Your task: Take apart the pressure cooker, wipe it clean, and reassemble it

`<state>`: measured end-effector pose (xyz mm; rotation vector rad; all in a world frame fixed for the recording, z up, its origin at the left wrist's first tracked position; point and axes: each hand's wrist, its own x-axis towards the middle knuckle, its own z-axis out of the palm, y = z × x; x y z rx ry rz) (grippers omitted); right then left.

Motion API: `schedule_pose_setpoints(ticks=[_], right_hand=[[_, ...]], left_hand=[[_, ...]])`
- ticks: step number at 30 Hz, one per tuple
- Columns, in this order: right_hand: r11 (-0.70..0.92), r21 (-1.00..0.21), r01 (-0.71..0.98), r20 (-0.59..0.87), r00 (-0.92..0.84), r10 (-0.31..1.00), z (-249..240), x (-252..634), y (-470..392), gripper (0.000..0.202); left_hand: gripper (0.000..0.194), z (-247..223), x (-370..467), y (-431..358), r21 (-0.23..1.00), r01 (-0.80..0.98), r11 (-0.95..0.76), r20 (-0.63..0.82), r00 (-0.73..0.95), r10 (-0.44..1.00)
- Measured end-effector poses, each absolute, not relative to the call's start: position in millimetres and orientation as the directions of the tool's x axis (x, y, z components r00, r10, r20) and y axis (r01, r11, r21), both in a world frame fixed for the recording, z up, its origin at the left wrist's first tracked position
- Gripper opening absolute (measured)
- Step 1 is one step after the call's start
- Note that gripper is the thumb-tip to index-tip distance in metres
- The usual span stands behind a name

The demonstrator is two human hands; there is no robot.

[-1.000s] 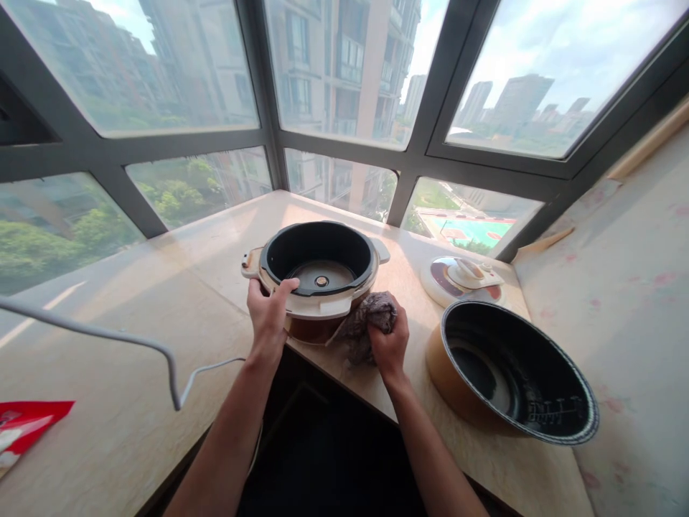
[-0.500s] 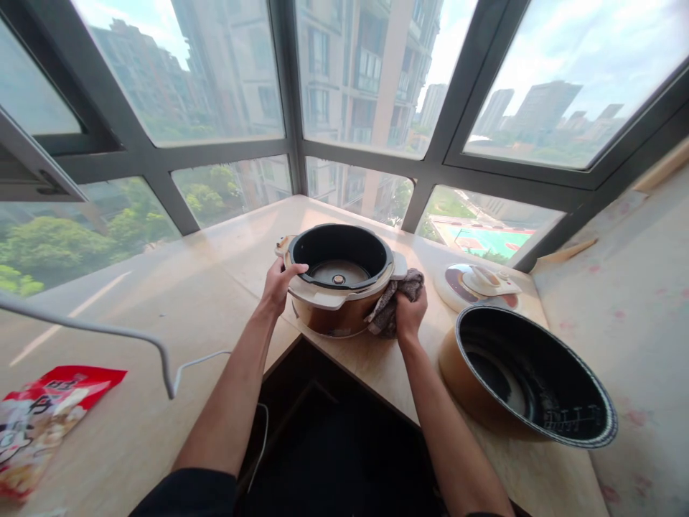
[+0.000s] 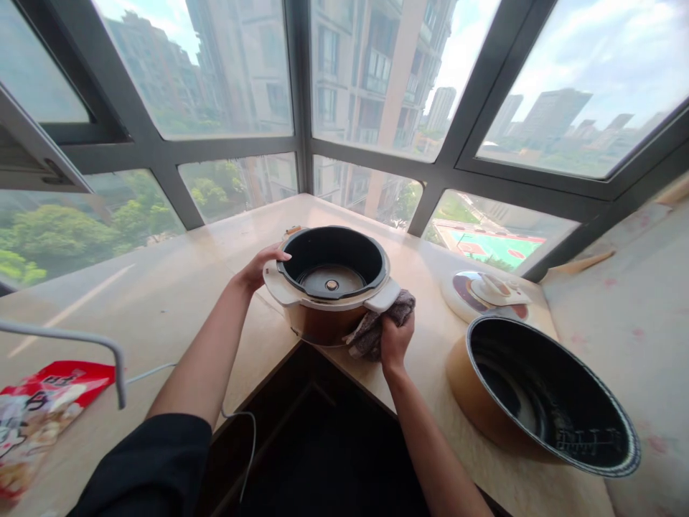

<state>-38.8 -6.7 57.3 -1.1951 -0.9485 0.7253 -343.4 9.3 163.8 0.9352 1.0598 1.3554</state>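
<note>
A rice cooker body (image 3: 323, 324) with a copper-coloured outer wall, pale rim and dark hollow stands upright near the counter's inner corner. Inside, a round heating plate shows a small button at its centre. My left hand (image 3: 263, 264) grips the cooker's far-left rim, thumb over the edge; its other fingers are partly hidden. In my right hand (image 3: 397, 341) is a bunched grey-brown cloth (image 3: 369, 336), pressed against the right side of the outer wall, just below a pale rim tab.
Right of the cooker, a dark-lined inner pot (image 3: 466, 391) leans tilted. Behind it lies a white and brown lid (image 3: 461, 296). A red snack bag (image 3: 59, 402) and a grey bent bar (image 3: 69, 334) are at left. Windows border the counter (image 3: 188, 287).
The cooker has turned clockwise seen from above, its front tab swinging left. My left hand has shifted left along the rim. My right hand with the cloth has moved slightly left and nearer.
</note>
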Motion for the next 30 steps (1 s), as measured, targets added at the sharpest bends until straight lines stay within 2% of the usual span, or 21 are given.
schedule_pose_setpoints(ticks=[4, 7, 8, 10, 13, 18, 21, 24, 30], right_hand=[[0.208, -0.977, -0.045, 0.171, 0.421, 0.891, 64.4, -37.1, 13.5, 0.048], [0.206, -0.977, -0.057, 0.17, 0.377, 0.911, 71.9, -30.2, 32.8, 0.045], [0.205, -0.977, -0.055, 0.171, 0.367, 0.914, 74.8, -27.7, 37.7, 0.045], [0.214, -0.975, -0.055, 0.18, 0.358, 0.916, 81.4, -23.3, 43.7, 0.046], [0.23, -0.968, -0.101, 0.178, 0.372, 0.911, 92.5, -19.6, 42.6, 0.046], [0.072, -0.937, -0.342, -0.043, 0.318, 0.947, 99.6, -22.4, 23.8, 0.026], [0.005, -0.865, -0.502, -0.121, 0.218, 0.968, 95.7, -27.5, 12.4, 0.025], [-0.015, -0.801, -0.598, -0.138, 0.16, 0.977, 91.8, -32.1, 4.7, 0.023], [0.087, -0.809, -0.581, -0.062, 0.232, 0.971, 88.8, -33.5, -12.8, 0.019]], left_hand=[[0.043, 164.8, -349.7, 15.4, 0.954, -0.298, 0.04, -0.057, -0.049, 0.997], [0.017, 162.3, -340.7, 13.3, 0.928, -0.367, -0.072, -0.017, -0.234, 0.972], [0.014, 160.3, -335.4, 9.7, 0.914, -0.388, -0.117, -0.014, -0.318, 0.948], [0.02, 154.5, -321.7, -2.6, 0.89, -0.414, -0.191, -0.023, -0.459, 0.888], [0.031, 144.7, -296.3, -28.3, 0.885, -0.373, -0.28, 0.02, -0.57, 0.822], [0.048, 142.8, -264.7, -50.9, 0.908, -0.268, -0.322, 0.037, -0.714, 0.699], [0.052, 145.7, -263.4, -49.3, 0.916, -0.256, -0.31, 0.037, -0.713, 0.7], [0.052, 145.5, -269.6, -45.1, 0.915, -0.261, -0.308, 0.058, -0.67, 0.74], [0.044, 144.5, -275.2, -24.3, 0.901, -0.333, -0.278, 0.047, -0.562, 0.826]])
